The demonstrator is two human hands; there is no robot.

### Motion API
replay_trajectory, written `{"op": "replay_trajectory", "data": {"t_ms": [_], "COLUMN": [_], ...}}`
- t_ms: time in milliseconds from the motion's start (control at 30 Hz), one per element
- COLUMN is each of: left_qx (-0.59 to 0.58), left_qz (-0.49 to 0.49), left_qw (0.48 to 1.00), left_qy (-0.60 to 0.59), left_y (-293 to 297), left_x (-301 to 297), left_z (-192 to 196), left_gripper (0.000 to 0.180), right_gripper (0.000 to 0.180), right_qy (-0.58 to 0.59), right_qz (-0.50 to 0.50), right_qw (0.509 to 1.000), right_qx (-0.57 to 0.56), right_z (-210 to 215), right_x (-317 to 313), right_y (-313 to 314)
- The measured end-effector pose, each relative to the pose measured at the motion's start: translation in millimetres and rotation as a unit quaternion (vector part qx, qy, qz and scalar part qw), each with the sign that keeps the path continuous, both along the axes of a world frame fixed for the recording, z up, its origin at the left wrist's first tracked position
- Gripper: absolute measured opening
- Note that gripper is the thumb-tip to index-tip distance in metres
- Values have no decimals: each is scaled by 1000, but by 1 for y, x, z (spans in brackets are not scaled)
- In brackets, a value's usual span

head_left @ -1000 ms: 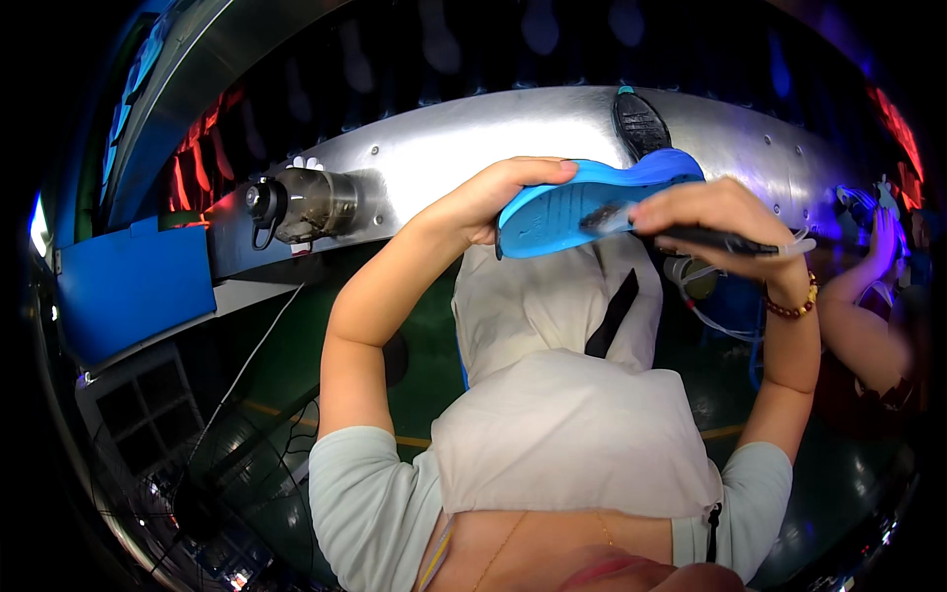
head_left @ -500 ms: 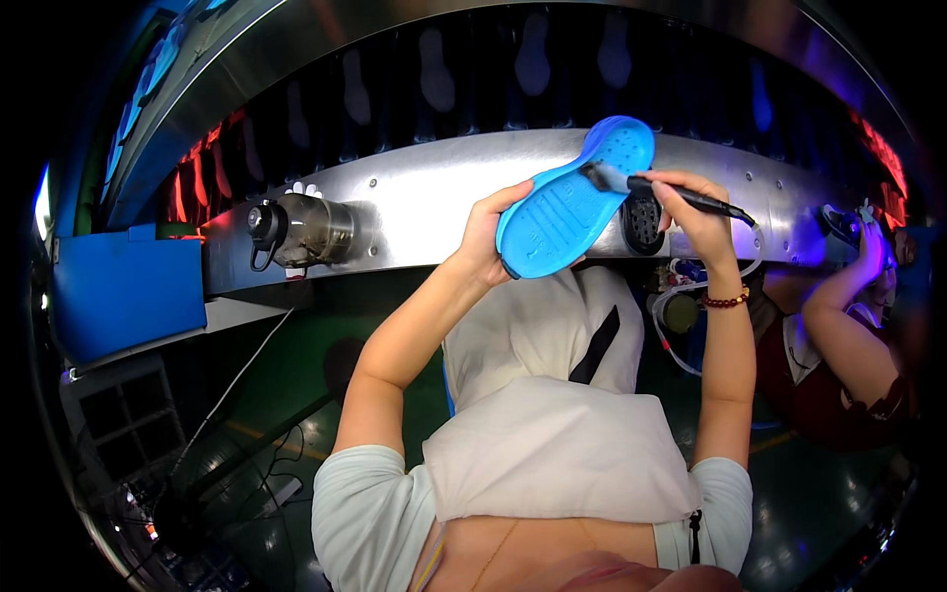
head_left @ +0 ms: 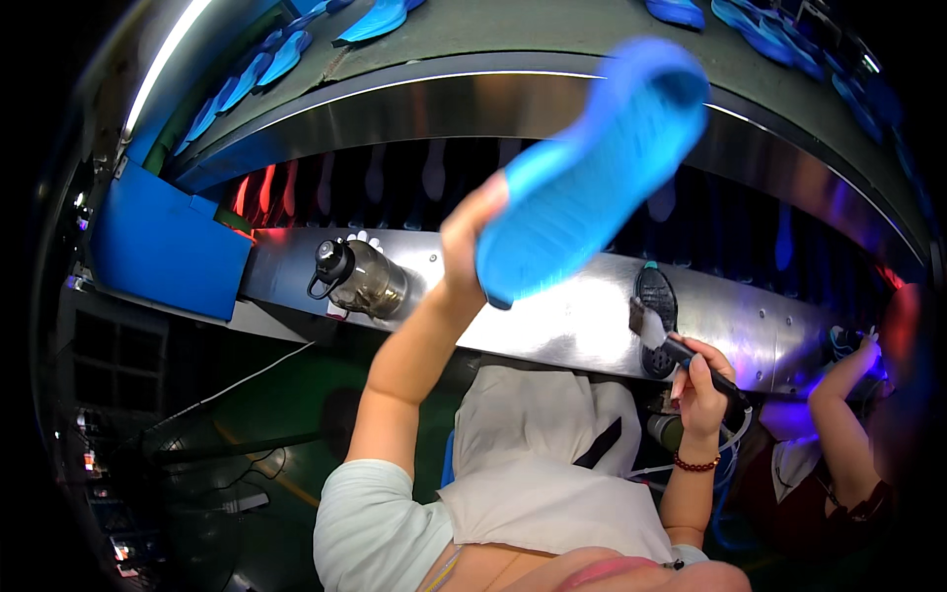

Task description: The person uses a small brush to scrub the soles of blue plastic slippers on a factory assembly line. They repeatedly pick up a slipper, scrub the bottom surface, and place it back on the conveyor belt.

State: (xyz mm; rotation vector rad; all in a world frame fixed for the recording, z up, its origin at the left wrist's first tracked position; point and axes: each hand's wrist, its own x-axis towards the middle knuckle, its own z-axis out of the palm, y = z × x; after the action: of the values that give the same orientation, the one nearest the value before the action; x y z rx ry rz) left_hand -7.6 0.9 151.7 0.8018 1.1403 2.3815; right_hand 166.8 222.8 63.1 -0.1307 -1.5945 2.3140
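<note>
My left hand (head_left: 472, 229) holds a blue shoe sole (head_left: 590, 166) by its heel end, raised high toward the conveyor belt (head_left: 493, 30) above the steel machine front (head_left: 552, 326). My right hand (head_left: 702, 387) grips a black brush (head_left: 681, 347) whose whitish bristles (head_left: 646, 326) rest near a dark round dish (head_left: 655, 298) on the steel ledge. A bead bracelet (head_left: 696, 462) sits on my right wrist. A white apron (head_left: 552, 464) covers my lap.
A dark water bottle (head_left: 357, 278) lies on the ledge at left. A blue box (head_left: 163, 242) hangs further left. Several blue soles (head_left: 380, 18) ride the upper belt. Another person's arm (head_left: 840, 424) works at the right. Cables (head_left: 247, 375) run over the green floor.
My left hand has lifted the blue sole up and away from the brush toward the upper belt. My right hand has dropped with the brush to the dark dish.
</note>
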Motion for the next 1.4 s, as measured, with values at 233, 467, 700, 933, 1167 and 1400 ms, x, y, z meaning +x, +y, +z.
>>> {"op": "replay_trajectory", "data": {"t_ms": [233, 467, 700, 933, 1167, 1400], "left_qx": [321, 5, -176, -278, 11, 89], "left_qz": [-64, 55, 504, 449, 397, -63], "left_qw": [933, 998, 708, 651, 903, 985], "left_qy": [-152, 25, 462, 545, 166, -130], "left_y": [26, 101, 246, 185, 60, -13], "left_x": [-173, -152, -272, -225, -89, -1], "left_z": [55, 84, 79, 80, 31, -110], "left_gripper": [64, 68, 33, 41, 36, 87], "right_gripper": [24, 25, 25, 22, 24, 22], "right_qy": [-35, -63, -91, -104, -117, -101], "right_qz": [-15, -119, -129, -182, -211, -201], "right_qw": [999, 987, 977, 961, 957, 963], "right_qx": [-19, -84, -144, -183, -160, -146], "right_z": [-17, -45, -60, -71, -77, -76], "right_x": [-20, -8, -13, -24, -16, -13], "right_y": [1, 33, 33, 48, 59, 59]}}
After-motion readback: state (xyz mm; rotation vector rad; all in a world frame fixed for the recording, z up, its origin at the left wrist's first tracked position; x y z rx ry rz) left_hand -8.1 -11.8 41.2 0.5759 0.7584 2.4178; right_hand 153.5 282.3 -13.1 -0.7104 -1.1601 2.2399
